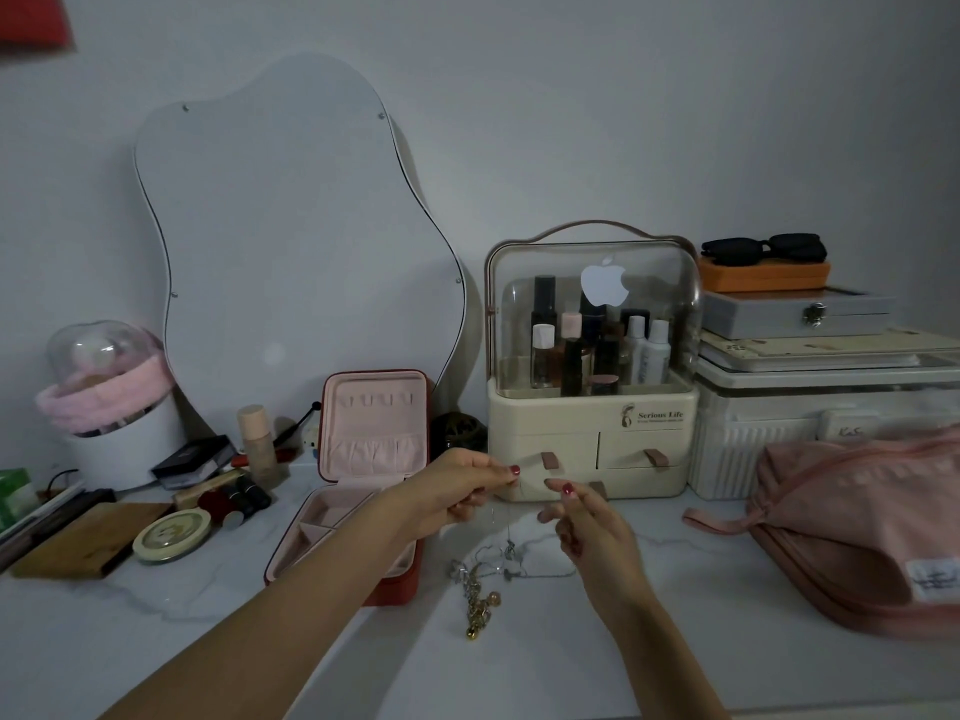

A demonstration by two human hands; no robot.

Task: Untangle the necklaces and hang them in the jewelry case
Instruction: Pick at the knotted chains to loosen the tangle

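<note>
A person's two hands are raised above a white bench, each with thumb and forefinger pressed together on a fine chain that is barely visible between them. The left hand is in front of the open jewelry case; the right hand is in front of a cream organizer. Thin strands drop from the hands to the tangled necklaces, which lie on the bench just right of the case, a gold beaded piece trailing toward the viewer. The case stands with its pink-lined lid upright, the hooks in the lid bare. A wavy mirror leans on the wall behind, and a pink bag lies at far right.
</note>
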